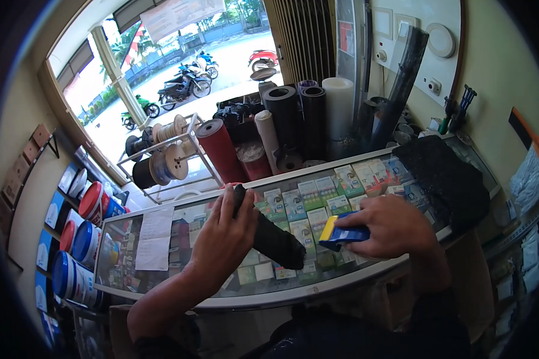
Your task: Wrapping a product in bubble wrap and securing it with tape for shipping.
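My left hand (224, 238) grips a short dark roll of netting or sheet (278, 242) by its upper end. The roll slants down to the right over a glass display counter (247, 304). In my right hand (393, 224) is a blue hand-held tool (351, 234) with a yellow front edge, perhaps a tape dispenser. The tool is a short distance right of the roll and apart from it. Under the glass lie rows of boxed light bulbs (293, 204). A folded black net or cloth (444, 179) rests on the counter's right end.
A paper sheet (155, 238) with writing lies at the counter's left. Beyond stand a red roll (220, 148), black rolls (280, 116) and a rack of cable spools (159, 166). Paint buckets (74, 278) line the left wall. Motorcycles (186, 85) are parked outside.
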Demonstrator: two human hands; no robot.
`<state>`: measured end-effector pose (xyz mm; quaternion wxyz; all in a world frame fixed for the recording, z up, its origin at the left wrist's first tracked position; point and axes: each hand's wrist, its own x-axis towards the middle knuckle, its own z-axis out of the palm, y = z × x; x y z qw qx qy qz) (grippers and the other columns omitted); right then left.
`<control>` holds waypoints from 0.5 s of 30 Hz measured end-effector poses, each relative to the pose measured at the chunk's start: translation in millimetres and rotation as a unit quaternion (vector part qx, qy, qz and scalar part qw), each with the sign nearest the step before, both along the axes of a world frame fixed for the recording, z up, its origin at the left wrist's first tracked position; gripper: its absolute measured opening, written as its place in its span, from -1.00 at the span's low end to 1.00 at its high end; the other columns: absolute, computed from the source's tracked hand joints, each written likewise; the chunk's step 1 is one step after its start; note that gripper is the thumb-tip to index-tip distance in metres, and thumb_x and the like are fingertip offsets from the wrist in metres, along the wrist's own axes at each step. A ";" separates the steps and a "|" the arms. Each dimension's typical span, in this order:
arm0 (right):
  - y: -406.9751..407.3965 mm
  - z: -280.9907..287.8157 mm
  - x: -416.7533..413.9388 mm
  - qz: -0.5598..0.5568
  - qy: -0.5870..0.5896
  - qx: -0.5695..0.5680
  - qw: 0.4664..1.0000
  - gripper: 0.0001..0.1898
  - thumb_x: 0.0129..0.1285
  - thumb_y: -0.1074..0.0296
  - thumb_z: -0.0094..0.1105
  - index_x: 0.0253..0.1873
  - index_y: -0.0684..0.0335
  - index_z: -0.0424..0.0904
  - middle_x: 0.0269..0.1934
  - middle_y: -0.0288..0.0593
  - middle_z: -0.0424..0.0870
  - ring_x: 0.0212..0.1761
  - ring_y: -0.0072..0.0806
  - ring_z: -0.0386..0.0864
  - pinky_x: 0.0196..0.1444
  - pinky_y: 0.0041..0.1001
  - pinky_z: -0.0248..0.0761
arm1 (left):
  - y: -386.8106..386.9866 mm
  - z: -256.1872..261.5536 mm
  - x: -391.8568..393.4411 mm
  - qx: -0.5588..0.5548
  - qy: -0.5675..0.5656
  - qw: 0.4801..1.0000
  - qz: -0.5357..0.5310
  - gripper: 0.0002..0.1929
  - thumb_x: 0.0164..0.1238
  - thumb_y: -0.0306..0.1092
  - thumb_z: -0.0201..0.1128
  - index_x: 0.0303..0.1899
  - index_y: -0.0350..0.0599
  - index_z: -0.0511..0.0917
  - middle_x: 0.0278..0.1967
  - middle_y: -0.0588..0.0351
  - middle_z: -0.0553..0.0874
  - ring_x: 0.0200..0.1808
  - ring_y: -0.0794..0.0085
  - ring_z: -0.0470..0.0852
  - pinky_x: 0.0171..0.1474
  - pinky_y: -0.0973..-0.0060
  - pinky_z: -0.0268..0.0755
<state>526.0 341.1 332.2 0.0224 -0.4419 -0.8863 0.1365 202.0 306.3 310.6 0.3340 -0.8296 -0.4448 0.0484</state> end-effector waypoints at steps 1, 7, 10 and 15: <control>2.4 -7.0 11.6 -0.001 -0.003 -0.002 1.000 -0.49 0.20 -0.05 0.39 0.20 0.07 0.83 -0.14 0.09 0.80 -0.03 -0.05 0.78 0.15 -0.12 0.61 | 2.2 -2.8 -7.9 -0.002 -0.003 1.000 -0.001 -0.62 0.40 -0.39 0.30 0.20 -0.23 0.70 0.45 -0.19 0.54 0.52 -0.18 0.46 0.55 0.02 0.38; 18.8 -63.2 77.6 -0.210 0.239 -0.099 0.943 -0.44 0.19 -0.07 0.54 0.23 0.10 0.81 -0.03 0.06 0.85 0.04 -0.11 0.79 0.26 -0.30 0.54 | -0.1 -71.6 -60.6 -0.101 -0.050 0.994 0.000 -0.62 0.43 -0.38 0.22 0.21 -0.28 0.66 0.25 -0.21 0.74 0.36 -0.02 0.69 0.45 0.08 0.50; 35.1 -120.2 117.4 -0.263 0.331 -0.115 0.899 -0.47 0.33 0.26 0.42 0.37 0.32 0.67 0.05 -0.05 0.83 0.11 -0.49 0.73 0.22 -0.50 0.54 | -11.5 -104.1 -68.4 -0.140 -0.161 0.977 0.003 -0.61 0.45 -0.37 0.20 0.23 -0.30 0.64 0.24 -0.23 0.73 0.30 -0.05 0.73 0.37 0.12 0.57; 46.5 -177.7 162.6 -0.377 0.488 -0.197 0.762 -0.52 0.50 0.22 0.29 0.37 0.39 0.61 0.13 -0.06 0.76 0.14 -0.47 0.71 0.26 -0.45 0.49 | -23.9 -145.8 -63.9 -0.149 -0.224 0.963 0.019 -0.55 0.46 -0.40 0.17 0.32 -0.31 0.58 0.34 -0.27 0.66 0.38 -0.04 0.66 0.44 0.09 0.48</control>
